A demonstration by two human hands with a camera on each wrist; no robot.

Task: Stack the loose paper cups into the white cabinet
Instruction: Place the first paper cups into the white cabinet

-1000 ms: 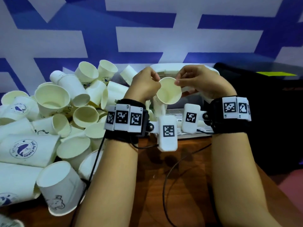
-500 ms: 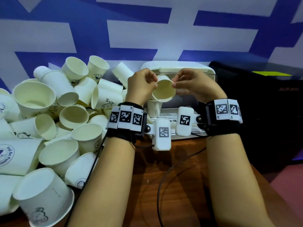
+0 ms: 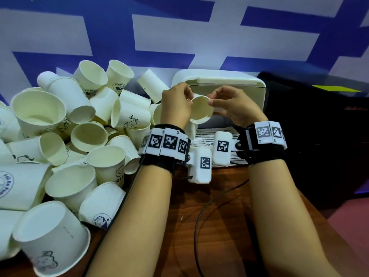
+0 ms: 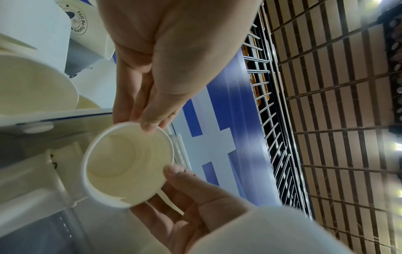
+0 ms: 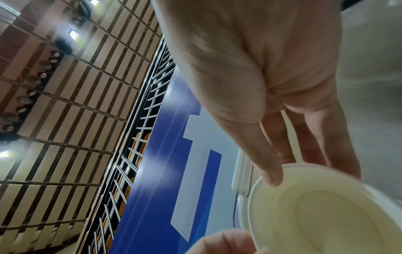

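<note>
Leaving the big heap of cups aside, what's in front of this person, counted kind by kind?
hands: 2 (left hand, right hand)
paper cup pinched between them: 1
white cabinet: 1
marker wristbands: 2
Total: 6

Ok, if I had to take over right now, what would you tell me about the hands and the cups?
Left hand: pinching the rim of one paper cup on its left side.
Right hand: pinching the same rim on the other side.
The cup is held up in front of the white cabinet, its mouth facing the person; in the left wrist view it looks like more than one cup nested together.
Done: I cannot tell how many cups are already inside the cabinet.
Left: set this cup in, then work through the big pile of loose cups on the wooden table, to the left.
</note>
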